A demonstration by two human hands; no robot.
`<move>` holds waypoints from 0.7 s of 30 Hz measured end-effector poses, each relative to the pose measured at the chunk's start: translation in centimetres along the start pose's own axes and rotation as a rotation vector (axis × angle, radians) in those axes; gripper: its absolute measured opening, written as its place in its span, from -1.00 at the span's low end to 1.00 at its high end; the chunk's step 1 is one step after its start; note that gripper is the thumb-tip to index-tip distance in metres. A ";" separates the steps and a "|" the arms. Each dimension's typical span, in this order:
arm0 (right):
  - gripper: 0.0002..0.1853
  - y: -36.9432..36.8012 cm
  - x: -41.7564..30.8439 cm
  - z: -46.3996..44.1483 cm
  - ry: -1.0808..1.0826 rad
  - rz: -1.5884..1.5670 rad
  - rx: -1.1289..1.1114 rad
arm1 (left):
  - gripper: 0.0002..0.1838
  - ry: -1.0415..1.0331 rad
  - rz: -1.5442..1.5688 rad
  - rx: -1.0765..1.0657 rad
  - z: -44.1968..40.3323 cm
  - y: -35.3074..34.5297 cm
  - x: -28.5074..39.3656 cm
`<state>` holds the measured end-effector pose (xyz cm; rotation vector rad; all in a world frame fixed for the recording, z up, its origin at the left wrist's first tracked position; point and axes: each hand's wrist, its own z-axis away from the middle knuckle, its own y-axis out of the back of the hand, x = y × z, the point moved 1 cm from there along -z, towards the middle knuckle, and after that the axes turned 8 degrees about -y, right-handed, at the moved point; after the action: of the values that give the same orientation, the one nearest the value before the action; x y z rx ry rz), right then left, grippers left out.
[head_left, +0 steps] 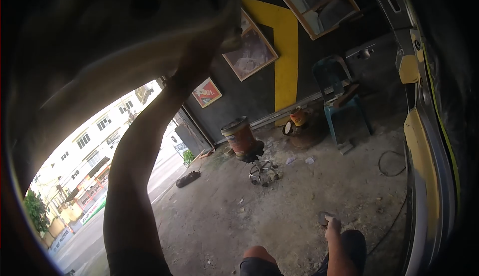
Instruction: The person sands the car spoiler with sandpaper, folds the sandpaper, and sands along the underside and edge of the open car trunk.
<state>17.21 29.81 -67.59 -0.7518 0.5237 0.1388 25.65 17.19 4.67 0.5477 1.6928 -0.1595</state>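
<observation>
Biggest first: a dark curved panel [129,66] looms over me, its underside lost in shadow. My left arm runs up to it, the hand [202,51] at its lower edge, probably to brace me or steady the panel. Too dark to tell whether those fingers grip or lie loose.

To my right, a vehicle door edge [419,136], patched yellow and grey. By the wall, a green plastic chair [335,111] serves as a shelf, a dark long piece across its seat. A bucket [238,138] sits above a wheeled base [264,173], perhaps a rolling stool, which would keep it off the floor and easy to shift.

Smallest: a dark, block-like piece [324,219] in my right hand [333,225], low by my knee, fingers closed round it. Held there, it seems parked rather than pressed to anything; its exact kind I cannot tell.
</observation>
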 end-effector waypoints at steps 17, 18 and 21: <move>-0.64 2.5 -0.3 -1.3 -0.020 0.046 0.041 | -0.04 0.192 -0.157 -0.060 3.2 -4.7 1.3; -0.64 2.7 -0.1 -1.5 -0.018 0.056 0.044 | -0.04 0.134 -0.095 -0.091 2.8 -7.2 1.2; -0.64 3.0 0.0 -1.1 -0.011 -0.002 0.046 | -0.37 0.069 0.067 -0.201 0.9 -12.2 4.5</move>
<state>15.89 31.25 -70.07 -0.7064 0.5138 0.1281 20.65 7.32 -2.28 0.4626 1.7314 0.0783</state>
